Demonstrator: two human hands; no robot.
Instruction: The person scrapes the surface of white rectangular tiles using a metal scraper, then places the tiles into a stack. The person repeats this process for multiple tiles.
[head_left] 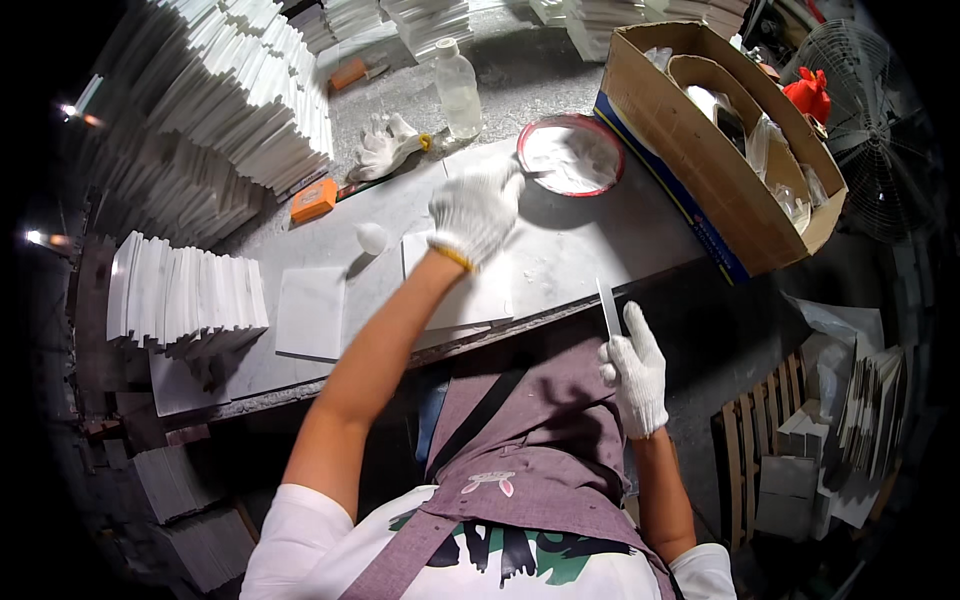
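- The left hand (pixel 478 215), in a white knitted glove with a yellow cuff, hangs above the bench with its fingers curled towards the bowl; whether they are closed on anything I cannot tell, as the back of the glove hides the palm
- The right hand (pixel 637 372), in a matching white glove, is closed around the lower end of a flat grey metal blade (pixel 608 308), which points up and away from the grip, with 1 finger stretched out beside it
- Just beyond the left fingertips, to their right, stands a round red-rimmed bowl (pixel 619 155) with white paste (pixel 570 160) inside
- Below the left wrist, partly covered by the forearm, lies a square white tile (pixel 475 303), near the front edge of the grey-white stone bench (pixel 560 255)
- Left of that forearm lie a 2nd flat white tile (pixel 310 312) and, farther from the body, a small rounded white object (pixel 371 238)
- Beyond the left hand are a spare white glove (pixel 382 155) and an upright clear plastic bottle (pixel 458 95)
- Above and to the right of the right hand stands a long open brown cardboard box (pixel 665 128)
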